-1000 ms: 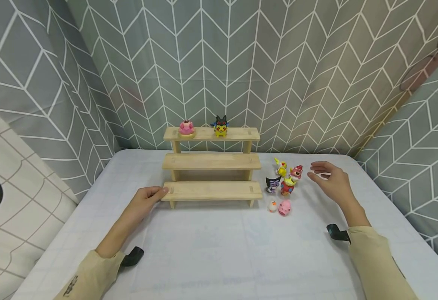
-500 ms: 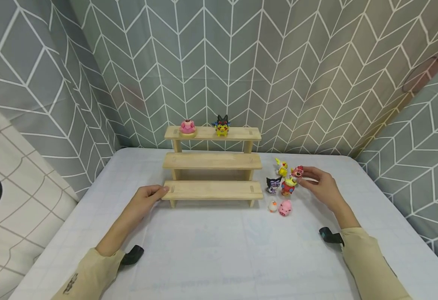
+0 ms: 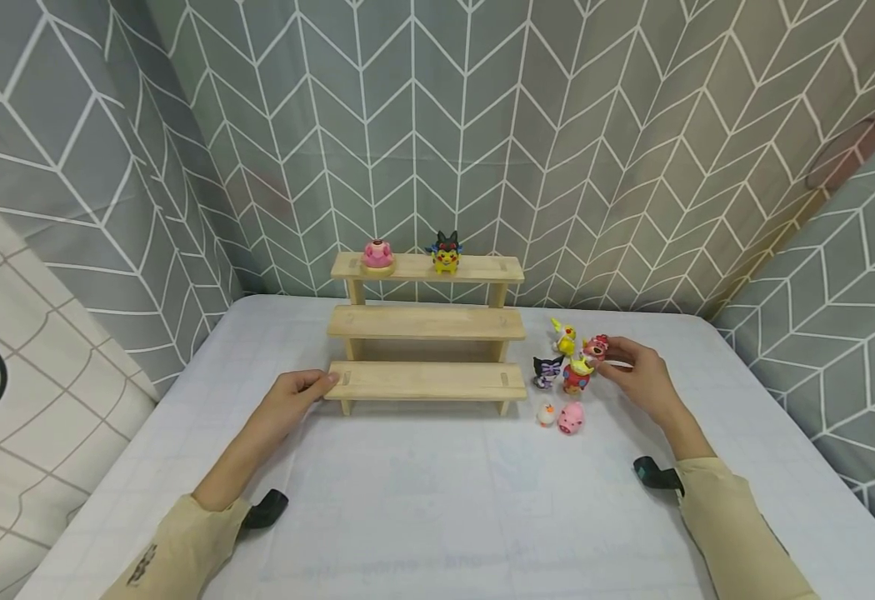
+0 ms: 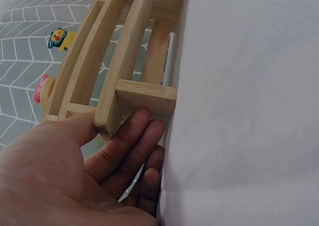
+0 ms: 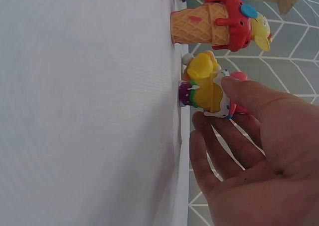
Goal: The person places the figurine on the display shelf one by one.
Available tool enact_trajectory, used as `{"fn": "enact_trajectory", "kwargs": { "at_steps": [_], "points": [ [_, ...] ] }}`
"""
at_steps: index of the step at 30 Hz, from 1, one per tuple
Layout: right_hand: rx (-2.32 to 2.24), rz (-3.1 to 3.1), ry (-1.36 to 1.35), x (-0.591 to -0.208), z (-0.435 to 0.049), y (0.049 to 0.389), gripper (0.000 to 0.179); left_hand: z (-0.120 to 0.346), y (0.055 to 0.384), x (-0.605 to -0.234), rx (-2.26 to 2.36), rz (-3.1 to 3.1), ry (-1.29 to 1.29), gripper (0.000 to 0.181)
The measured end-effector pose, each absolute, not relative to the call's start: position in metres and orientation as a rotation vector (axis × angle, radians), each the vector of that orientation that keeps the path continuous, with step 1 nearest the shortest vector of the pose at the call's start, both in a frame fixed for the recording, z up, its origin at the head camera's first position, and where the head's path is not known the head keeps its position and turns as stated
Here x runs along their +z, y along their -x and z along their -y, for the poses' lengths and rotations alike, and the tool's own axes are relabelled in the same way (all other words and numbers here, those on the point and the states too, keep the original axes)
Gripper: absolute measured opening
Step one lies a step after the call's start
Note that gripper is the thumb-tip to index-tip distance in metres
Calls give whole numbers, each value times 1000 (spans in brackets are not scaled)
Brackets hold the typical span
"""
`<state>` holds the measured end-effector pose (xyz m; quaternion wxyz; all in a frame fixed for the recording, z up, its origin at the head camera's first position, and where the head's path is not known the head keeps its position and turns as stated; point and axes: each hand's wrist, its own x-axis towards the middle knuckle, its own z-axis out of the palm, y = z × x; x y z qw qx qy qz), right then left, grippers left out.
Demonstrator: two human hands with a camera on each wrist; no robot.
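Across the pale worktop (image 3: 437, 500), we find the three-tier wooden stand (image 3: 427, 323) near the back edge. Our left hand (image 3: 291, 402), partly closed, pinches the left end of its lowest shelf (image 3: 428, 382). Our right hand (image 3: 638, 377), half open with bent fingers, pinches a pink-topped figurine (image 3: 595, 347) towards the worktop's back right corner, near the ice-cream-cone figurine (image 5: 200, 24).

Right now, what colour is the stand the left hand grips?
The stand is pale tan wood, showing best in the head view.
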<state>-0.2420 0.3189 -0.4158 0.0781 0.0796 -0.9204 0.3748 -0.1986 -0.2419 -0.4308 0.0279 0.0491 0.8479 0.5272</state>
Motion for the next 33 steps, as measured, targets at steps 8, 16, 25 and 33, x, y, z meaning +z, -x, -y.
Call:
{"fn": "enact_trajectory", "kwargs": {
  "at_steps": [8,16,25,33],
  "points": [
    [1102,2744,-250,-414,-319,240,49,241,199,-431,1616,-2621,-143,41],
    [1065,2727,-218,-415,-320,240,48,240,198,-430,1598,-2623,-131,44],
    [1049,2705,-192,-414,-318,240,47,242,197,-429,1602,-2621,-123,48],
    [1097,2743,-230,-415,-320,241,50,241,196,-428,1592,-2626,-128,48]
  ]
}}
